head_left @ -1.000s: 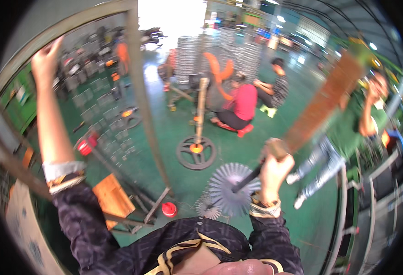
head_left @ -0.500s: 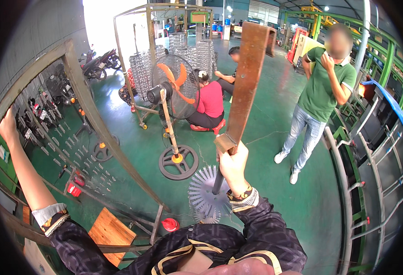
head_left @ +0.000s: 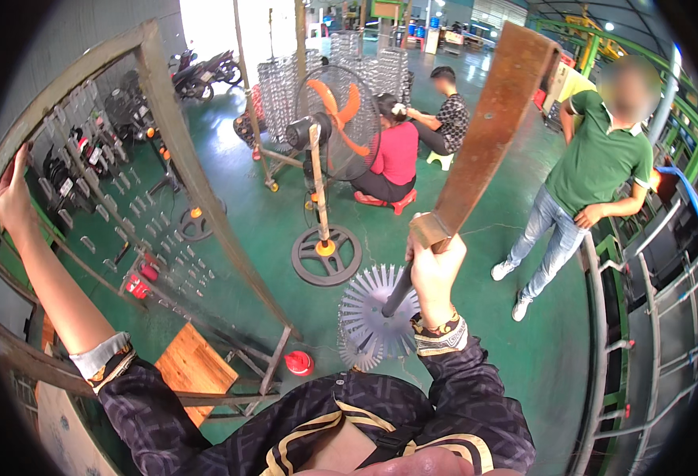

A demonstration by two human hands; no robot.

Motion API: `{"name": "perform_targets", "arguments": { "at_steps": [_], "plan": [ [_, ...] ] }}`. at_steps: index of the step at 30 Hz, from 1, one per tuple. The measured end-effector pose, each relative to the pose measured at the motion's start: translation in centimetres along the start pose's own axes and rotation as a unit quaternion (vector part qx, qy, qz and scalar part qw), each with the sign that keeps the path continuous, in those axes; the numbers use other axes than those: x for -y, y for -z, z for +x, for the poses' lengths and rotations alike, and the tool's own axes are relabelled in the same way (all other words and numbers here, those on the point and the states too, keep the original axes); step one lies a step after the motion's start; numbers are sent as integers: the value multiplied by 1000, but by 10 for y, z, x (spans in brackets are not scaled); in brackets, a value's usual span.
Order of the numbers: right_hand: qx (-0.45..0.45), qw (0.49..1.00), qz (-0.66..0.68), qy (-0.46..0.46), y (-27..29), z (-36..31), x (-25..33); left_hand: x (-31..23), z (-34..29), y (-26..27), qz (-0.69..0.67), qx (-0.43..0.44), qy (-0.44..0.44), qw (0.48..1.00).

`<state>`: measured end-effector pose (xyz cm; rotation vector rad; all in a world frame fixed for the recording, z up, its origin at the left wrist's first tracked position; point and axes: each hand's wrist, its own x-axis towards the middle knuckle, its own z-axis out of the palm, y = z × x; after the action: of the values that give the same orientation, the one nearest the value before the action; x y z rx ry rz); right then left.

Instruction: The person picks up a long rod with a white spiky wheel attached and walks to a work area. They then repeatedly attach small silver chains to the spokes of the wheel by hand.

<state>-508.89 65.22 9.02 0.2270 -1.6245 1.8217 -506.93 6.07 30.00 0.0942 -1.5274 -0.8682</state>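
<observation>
My right hand (head_left: 438,274) is closed round the dark upright rod (head_left: 399,292) of a hanging rack, just under a rusty bent metal bar (head_left: 492,127) that rises from it, tilted to the right. Below the hand, grey slotted discs (head_left: 365,305) surround the rod's lower part. Far to the left, my left hand (head_left: 17,194) grips the side bar of a tall metal frame (head_left: 178,143). Small metal parts (head_left: 146,206) hang in rows beyond that frame. What the left fingertips press on is partly hidden.
A standing fan (head_left: 337,119) with orange blades stands ahead. Two people (head_left: 396,163) sit low behind it, beside racks of shiny parts. A person in green (head_left: 603,166) stands at right, near pipe railings (head_left: 603,349). A wooden board (head_left: 194,365) and red object (head_left: 299,363) lie low left.
The view has shifted, so the surroundings sit further right. The rusty bar leans more to the right. The person in green has lowered a hand from the face to the hip.
</observation>
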Motion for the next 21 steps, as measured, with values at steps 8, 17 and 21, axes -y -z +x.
{"name": "perform_targets", "arguments": {
  "at_steps": [8,17,21],
  "plan": [
    [-6,1000,4,-14,-22,3,14,-70,-82,-15,-22,22,-12,999],
    [-22,999,41,-8,-9,-5,14,-74,-207,-30,-83,172,85,978],
    [-22,998,51,-14,-14,-7,14,-81,-271,-30,-95,282,154,942]
  ]
}}
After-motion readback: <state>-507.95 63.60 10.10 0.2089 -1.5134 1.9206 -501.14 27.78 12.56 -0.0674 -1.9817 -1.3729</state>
